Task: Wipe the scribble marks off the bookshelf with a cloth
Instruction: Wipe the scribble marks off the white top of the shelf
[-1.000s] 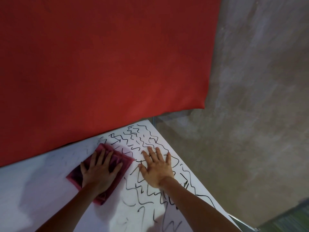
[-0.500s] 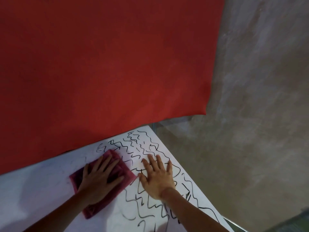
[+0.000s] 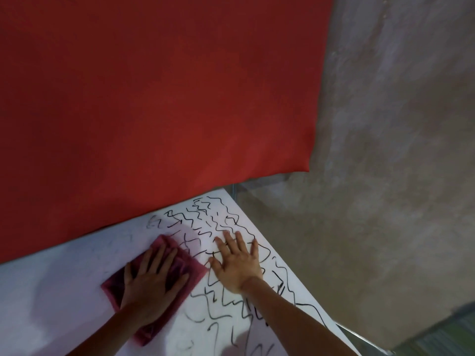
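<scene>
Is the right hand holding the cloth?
No, the right hand lies flat on the scribble marks; the left hand presses the maroon cloth.

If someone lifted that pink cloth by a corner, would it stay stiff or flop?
The cloth would probably flop: it lies in soft folds under the left hand. It likely slides easily, since the white shelf top looks smooth.

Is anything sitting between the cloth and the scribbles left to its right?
Yes. The right hand lies flat on the scribble marks just right of the cloth, which the left hand presses onto the bookshelf. Marks beyond and nearer than that hand are uncovered.
</scene>
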